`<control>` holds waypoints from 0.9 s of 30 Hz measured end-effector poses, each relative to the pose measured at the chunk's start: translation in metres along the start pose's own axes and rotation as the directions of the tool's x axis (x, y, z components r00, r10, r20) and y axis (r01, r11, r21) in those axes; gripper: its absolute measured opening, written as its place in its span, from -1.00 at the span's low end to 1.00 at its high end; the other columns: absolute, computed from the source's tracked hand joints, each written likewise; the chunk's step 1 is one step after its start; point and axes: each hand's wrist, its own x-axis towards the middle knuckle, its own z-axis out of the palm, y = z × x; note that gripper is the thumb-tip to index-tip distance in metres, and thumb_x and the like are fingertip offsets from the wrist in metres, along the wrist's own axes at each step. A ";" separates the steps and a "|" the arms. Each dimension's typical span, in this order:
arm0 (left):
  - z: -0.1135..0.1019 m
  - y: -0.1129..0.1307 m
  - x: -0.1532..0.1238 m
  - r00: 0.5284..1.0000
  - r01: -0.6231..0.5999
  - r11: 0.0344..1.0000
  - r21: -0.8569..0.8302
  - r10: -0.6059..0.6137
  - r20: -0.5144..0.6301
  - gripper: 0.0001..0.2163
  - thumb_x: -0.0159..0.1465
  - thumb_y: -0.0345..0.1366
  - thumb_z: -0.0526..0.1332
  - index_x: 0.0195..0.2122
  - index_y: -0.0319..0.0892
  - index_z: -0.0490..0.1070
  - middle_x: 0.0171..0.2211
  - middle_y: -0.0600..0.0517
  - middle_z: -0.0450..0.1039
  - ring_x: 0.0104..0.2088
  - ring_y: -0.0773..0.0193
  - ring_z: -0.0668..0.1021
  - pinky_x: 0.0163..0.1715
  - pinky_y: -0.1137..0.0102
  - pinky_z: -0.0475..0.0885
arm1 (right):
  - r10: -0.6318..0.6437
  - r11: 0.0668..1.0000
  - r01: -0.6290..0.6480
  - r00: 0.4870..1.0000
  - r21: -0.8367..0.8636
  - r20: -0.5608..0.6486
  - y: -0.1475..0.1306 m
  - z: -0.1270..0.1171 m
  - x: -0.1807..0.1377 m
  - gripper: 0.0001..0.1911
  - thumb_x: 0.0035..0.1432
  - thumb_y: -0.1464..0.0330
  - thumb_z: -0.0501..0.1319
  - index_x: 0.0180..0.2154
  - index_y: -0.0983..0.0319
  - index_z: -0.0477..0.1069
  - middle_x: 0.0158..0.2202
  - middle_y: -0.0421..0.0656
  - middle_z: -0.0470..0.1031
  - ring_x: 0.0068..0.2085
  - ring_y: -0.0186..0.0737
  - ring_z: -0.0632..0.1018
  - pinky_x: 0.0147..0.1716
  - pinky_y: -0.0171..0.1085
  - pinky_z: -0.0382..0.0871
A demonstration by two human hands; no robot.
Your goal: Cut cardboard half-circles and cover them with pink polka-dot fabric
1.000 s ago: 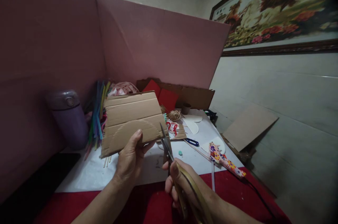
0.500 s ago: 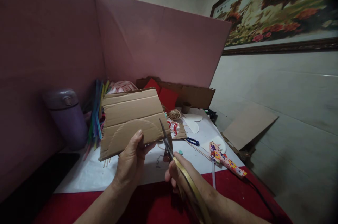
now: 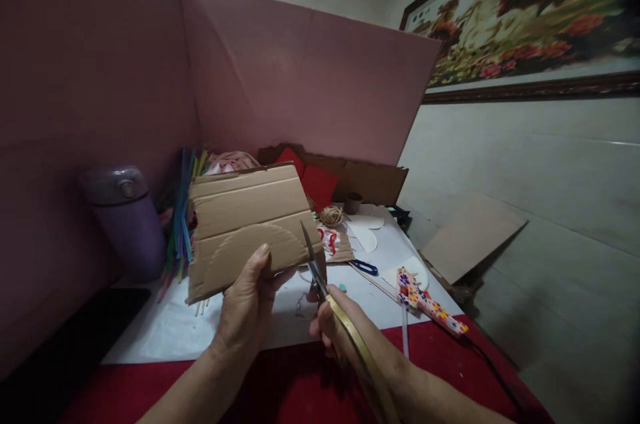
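Observation:
My left hand (image 3: 250,297) grips a piece of corrugated cardboard (image 3: 250,207) by its lower edge, thumb on the front face. Two fold lines cross the cardboard, and a faint curved line arches over its lower part. My right hand (image 3: 350,331) holds a pair of scissors (image 3: 316,267) with gold-coloured handles. Their blades point up and lie at the cardboard's right edge, one blade in front of the sheet. The other blade is partly hidden, and the fingers behind the cardboard cannot be seen.
A purple bottle (image 3: 127,224) stands left, beside colourful pipe cleaners (image 3: 183,211). Behind are red paper (image 3: 320,185) and a ball of twine (image 3: 331,216). On the right lie a blue-handled tool (image 3: 365,268), white cutouts (image 3: 363,234) and a flower-patterned glue gun (image 3: 430,304) with its cord.
Hardly anything differs. The cardboard and the scissors have shifted very slightly up and left; both hands keep their hold.

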 end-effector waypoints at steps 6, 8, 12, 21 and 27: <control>-0.002 -0.001 0.002 0.999 -0.035 0.998 0.051 0.037 -0.032 -0.92 0.07 -0.42 0.33 -0.41 -0.23 0.45 -0.38 0.06 0.55 -0.32 0.27 0.56 -0.40 0.31 0.60 | -0.020 0.999 0.019 0.999 -0.032 -0.035 0.005 0.003 0.001 -0.32 -0.07 -0.27 0.05 -0.33 0.23 0.22 -0.57 -0.29 0.23 -0.63 -0.46 0.16 -0.71 -0.43 0.01; -0.002 -0.001 0.002 0.998 -0.035 0.998 0.057 0.038 -0.046 -0.90 0.05 -0.41 0.34 -0.41 -0.23 0.45 -0.36 0.05 0.55 -0.30 0.26 0.55 -0.38 0.30 0.59 | -0.041 0.999 0.039 0.998 -0.036 -0.043 0.008 0.003 0.001 -0.33 -0.06 -0.26 0.05 -0.32 0.24 0.23 -0.58 -0.32 0.19 -0.62 -0.46 0.15 -0.70 -0.44 0.01; -0.001 0.000 0.001 0.998 -0.045 0.996 0.073 0.048 -0.043 -0.89 0.05 -0.40 0.35 -0.40 -0.23 0.46 -0.36 0.05 0.55 -0.31 0.26 0.55 -0.39 0.31 0.59 | -0.072 0.997 0.070 0.996 -0.038 -0.049 0.006 0.006 -0.001 -0.28 -0.08 -0.28 0.04 -0.28 0.25 0.24 -0.61 -0.37 0.07 -0.63 -0.47 0.09 -0.70 -0.43 -0.04; 0.002 0.002 -0.002 1.000 -0.031 0.999 0.041 0.031 -0.004 -0.80 0.05 -0.40 0.35 -0.26 -0.16 0.50 -0.36 0.09 0.59 -0.32 0.26 0.58 -0.36 0.32 0.59 | -0.187 0.982 0.180 0.971 -0.054 -0.148 0.004 0.010 -0.002 -0.28 -0.09 -0.26 0.08 -0.29 0.29 0.30 -0.52 -0.28 0.15 -0.50 -0.38 0.16 -0.59 -0.37 0.05; 0.002 0.003 -0.001 0.999 -0.044 0.997 0.071 0.042 0.017 -0.91 0.06 -0.38 0.34 -0.39 -0.21 0.49 -0.40 0.06 0.58 -0.31 0.25 0.57 -0.37 0.31 0.58 | -0.128 0.991 0.121 0.983 -0.062 -0.131 0.014 0.006 0.003 -0.33 -0.08 -0.22 0.14 -0.28 0.27 0.31 -0.59 -0.33 0.12 -0.60 -0.43 0.17 -0.68 -0.42 0.00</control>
